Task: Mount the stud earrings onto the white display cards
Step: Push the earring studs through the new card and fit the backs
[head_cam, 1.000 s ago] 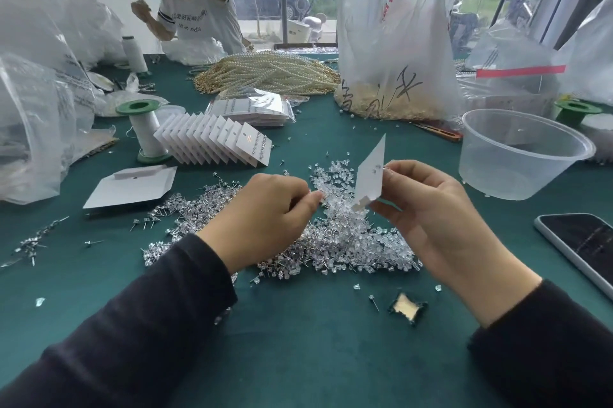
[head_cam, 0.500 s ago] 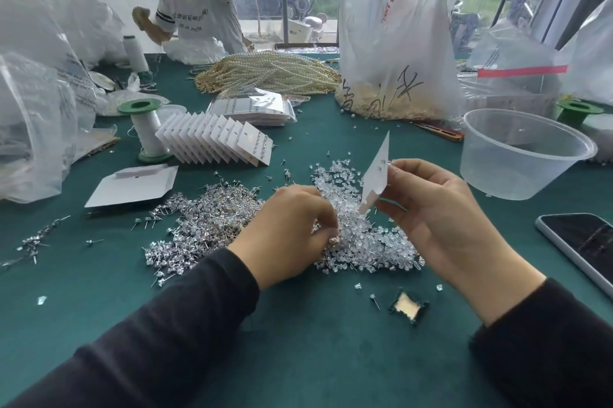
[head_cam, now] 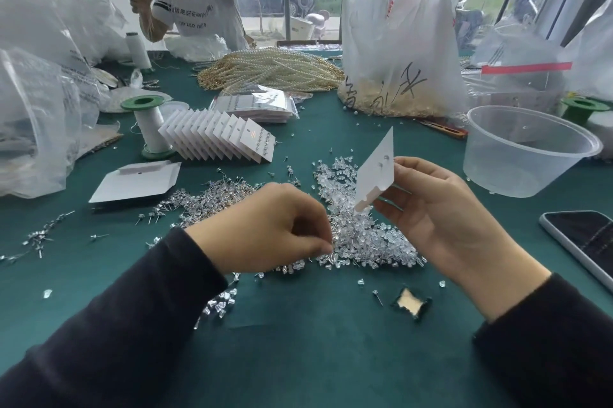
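The right hand (head_cam: 441, 218) gripped a white display card (head_cam: 376, 172) upright over the desk (head_cam: 298, 358), probably to keep its holes reachable. The left hand (head_cam: 275, 228) dipped pinched fingertips into the stud earrings (head_cam: 361, 241) heaped below; whether it caught one, I cannot tell

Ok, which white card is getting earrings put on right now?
Find the clear plastic tub on the right. Left of it, the right hand pinches one white card up in the air. The flat card and the fanned row of cards sit on the table.
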`<control>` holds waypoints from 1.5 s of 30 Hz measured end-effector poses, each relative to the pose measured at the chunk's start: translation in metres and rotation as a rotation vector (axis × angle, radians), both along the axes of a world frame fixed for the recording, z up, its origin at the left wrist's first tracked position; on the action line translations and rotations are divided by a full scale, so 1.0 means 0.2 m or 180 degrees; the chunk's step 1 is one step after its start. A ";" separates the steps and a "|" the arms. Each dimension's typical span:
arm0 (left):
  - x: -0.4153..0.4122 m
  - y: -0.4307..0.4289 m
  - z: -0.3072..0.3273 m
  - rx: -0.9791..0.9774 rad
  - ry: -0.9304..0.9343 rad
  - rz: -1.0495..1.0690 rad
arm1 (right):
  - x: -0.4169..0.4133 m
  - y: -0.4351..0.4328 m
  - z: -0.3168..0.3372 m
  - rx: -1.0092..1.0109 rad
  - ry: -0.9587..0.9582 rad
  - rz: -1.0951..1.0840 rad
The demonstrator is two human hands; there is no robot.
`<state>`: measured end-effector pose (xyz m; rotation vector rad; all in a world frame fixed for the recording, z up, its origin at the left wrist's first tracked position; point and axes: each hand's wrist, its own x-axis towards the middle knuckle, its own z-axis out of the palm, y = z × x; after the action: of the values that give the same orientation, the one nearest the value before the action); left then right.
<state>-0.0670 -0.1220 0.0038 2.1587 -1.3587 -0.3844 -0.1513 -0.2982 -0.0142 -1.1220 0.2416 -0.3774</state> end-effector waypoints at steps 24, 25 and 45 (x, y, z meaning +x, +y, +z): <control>0.02 0.02 0.00 -0.0519 0.1920 0.0899 | 0.00 0.01 -0.01 -0.0059 0.0053 0.0169; 0.01 0.02 0.00 -0.0526 0.1893 0.0905 | 0.00 0.01 -0.01 -0.0053 0.0047 0.0183; -0.01 0.03 0.02 -0.0545 0.2251 0.0877 | -0.01 0.01 0.01 0.0026 0.0043 0.0399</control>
<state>-0.0696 -0.1167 0.0076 1.7748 -0.6639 -0.7923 -0.1535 -0.2967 -0.0131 -1.1257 0.1834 -0.2575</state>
